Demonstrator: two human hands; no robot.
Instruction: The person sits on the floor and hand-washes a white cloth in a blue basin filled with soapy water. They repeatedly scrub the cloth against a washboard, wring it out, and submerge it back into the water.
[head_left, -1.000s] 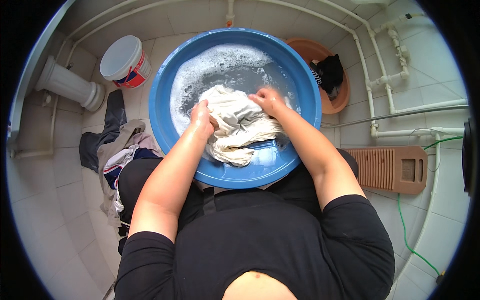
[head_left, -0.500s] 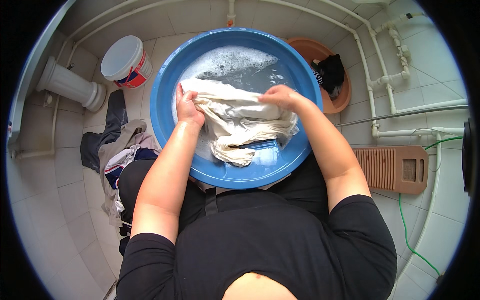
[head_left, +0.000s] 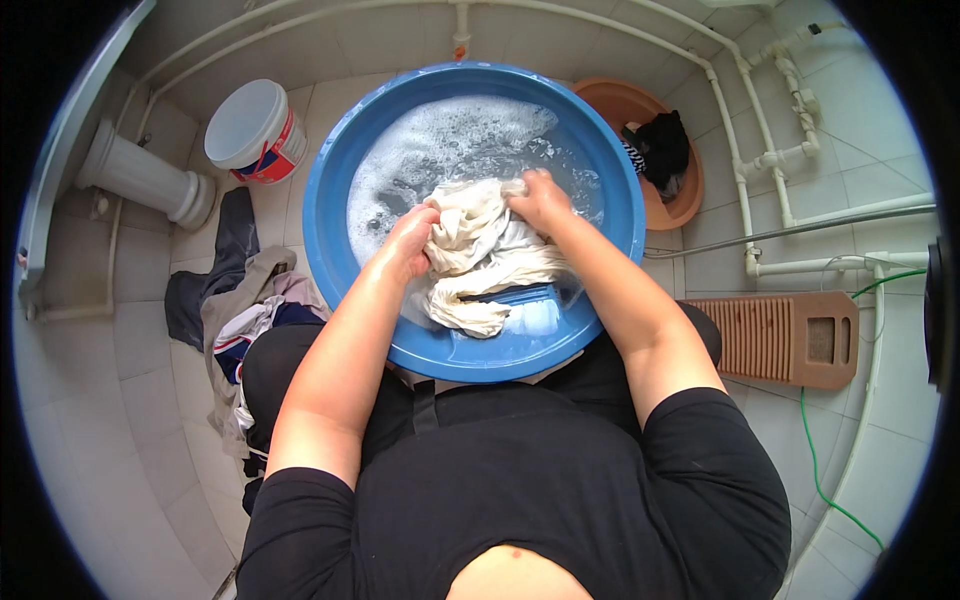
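A big blue basin [head_left: 330, 190] holds soapy water and a wet white cloth [head_left: 480, 260]. My left hand [head_left: 410, 240] grips the bunched cloth on its left side. My right hand [head_left: 540, 200] grips the cloth's upper right part. The two hands press the fabric together above the water. The cloth's lower folds trail toward the basin's near rim, over a blue ribbed piece [head_left: 520, 297].
A white bucket [head_left: 255, 130] stands at the far left by a white pedestal [head_left: 140, 185]. A heap of clothes [head_left: 240, 300] lies on the tiled floor at left. A brown basin [head_left: 620, 105] with dark laundry sits at the back right. A brown washboard [head_left: 790, 340] lies right, near a green hose [head_left: 815, 450].
My hands were spread apart with the cloth stretched between them; now they have come together and bunched the cloth in the middle of the basin.
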